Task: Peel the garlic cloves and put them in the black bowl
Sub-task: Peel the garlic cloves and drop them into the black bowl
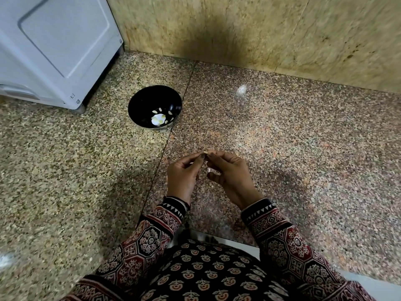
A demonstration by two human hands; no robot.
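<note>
My left hand [182, 174] and my right hand [230, 172] meet above the granite counter, fingertips together. Between them they pinch a small garlic clove [207, 152], only its pale tip showing. A bit of white skin [209, 169] shows between the hands below it. The black bowl [138, 105] stands farther back and to the left, apart from both hands. Several peeled cloves [161, 118] lie at its bottom.
A white appliance [54, 46] stands at the back left, close to the bowl. A beige tiled wall [260, 29] closes the counter at the back. A small white scrap of skin [241, 89] lies at the back right. The counter edge [238, 244] runs just before my body.
</note>
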